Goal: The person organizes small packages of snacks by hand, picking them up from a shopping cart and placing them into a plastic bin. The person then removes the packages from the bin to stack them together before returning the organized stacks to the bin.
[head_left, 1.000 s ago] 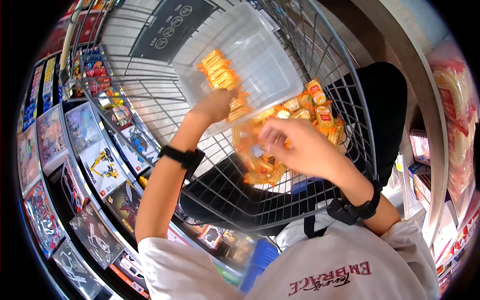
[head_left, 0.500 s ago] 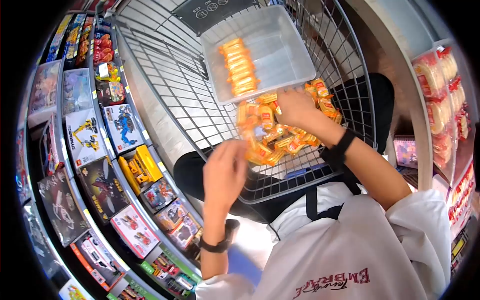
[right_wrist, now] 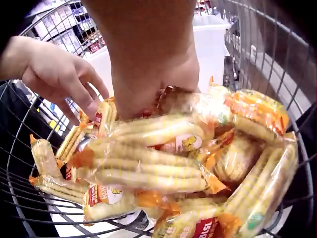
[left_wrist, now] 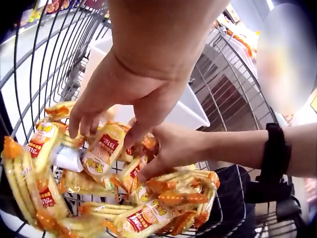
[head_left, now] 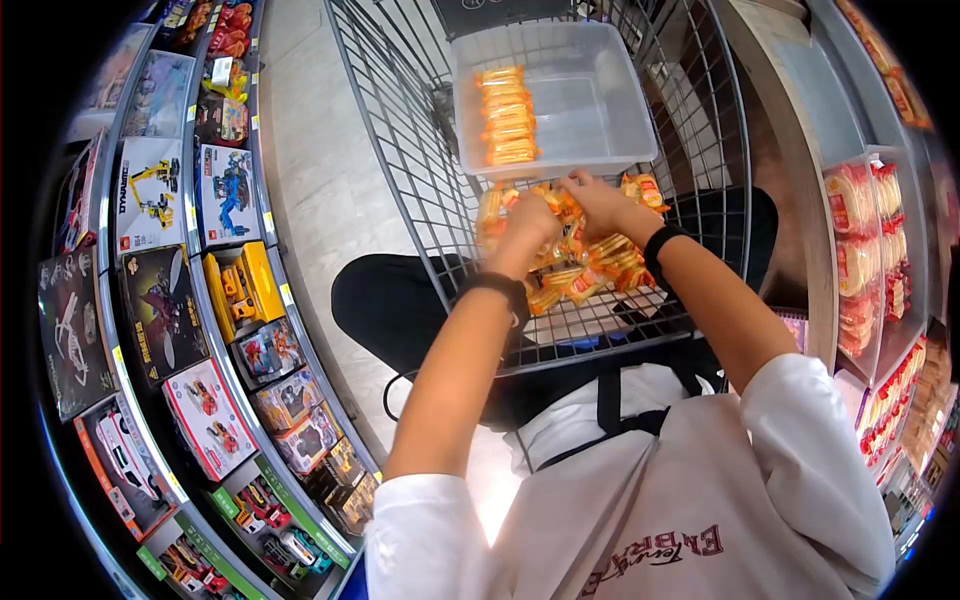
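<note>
Clear and orange snack packets [left_wrist: 146, 218], filled with pale finger-shaped biscuits, lie heaped in the near part of a wire shopping cart. My left hand [head_left: 533, 220] reaches down into the heap; in the left wrist view its fingers and thumb pinch an upright packet [left_wrist: 105, 148] with a red label. Close beside it, my right hand [head_left: 598, 205] curls over another packet [left_wrist: 132, 171], thumb along its near side. In the right wrist view, packets hide the right fingertips. Beyond both hands stands a translucent plastic bin [head_left: 610, 160], a row of packets [head_left: 508, 115] lined along its left side.
The cart's wire wall [head_left: 400, 150] surrounds the bin and heap, with the person's dark-clothed legs [head_left: 385, 300] around its near end. Shelves of boxed toys [head_left: 150, 200] run along the left. At right, bagged snacks [head_left: 855, 260] hang beside a shelf edge.
The left hand went from the bin's packet row back toward the cart's near edge, then forward into the heap. The right hand moved farther into the heap. The head view shifted.
</note>
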The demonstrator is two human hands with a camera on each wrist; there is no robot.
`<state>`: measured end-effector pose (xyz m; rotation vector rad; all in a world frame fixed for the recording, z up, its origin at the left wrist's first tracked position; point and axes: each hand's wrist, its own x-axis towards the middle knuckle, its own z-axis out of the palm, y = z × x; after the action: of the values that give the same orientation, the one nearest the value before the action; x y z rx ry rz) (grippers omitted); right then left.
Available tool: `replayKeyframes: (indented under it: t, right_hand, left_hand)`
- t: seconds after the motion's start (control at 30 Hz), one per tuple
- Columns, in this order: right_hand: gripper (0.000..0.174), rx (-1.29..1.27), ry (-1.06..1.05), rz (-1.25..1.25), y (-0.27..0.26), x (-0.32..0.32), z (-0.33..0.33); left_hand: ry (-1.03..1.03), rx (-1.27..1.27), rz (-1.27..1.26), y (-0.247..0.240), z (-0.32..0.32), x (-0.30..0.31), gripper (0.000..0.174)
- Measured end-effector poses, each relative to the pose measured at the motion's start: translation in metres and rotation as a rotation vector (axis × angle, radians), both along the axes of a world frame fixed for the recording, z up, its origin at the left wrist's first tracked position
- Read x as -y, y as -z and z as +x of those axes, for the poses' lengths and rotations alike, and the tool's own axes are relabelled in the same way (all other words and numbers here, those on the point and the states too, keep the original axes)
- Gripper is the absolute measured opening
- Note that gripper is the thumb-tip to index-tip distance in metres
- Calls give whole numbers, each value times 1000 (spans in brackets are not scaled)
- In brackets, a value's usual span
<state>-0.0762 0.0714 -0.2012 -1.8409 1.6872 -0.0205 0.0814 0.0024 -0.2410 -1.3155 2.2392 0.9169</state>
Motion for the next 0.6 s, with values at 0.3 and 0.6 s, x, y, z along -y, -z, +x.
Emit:
replayKeyframes:
  t: [0.3, 0.6]
  right_hand:
    - [109, 119, -76, 118, 6, 7, -14]
    - [114, 124, -85, 153, 17, 7, -15]
  left_hand:
    - [-411, -104, 167, -26, -2, -30, 109]
    - [86, -223, -3, -154, 26, -64, 52]
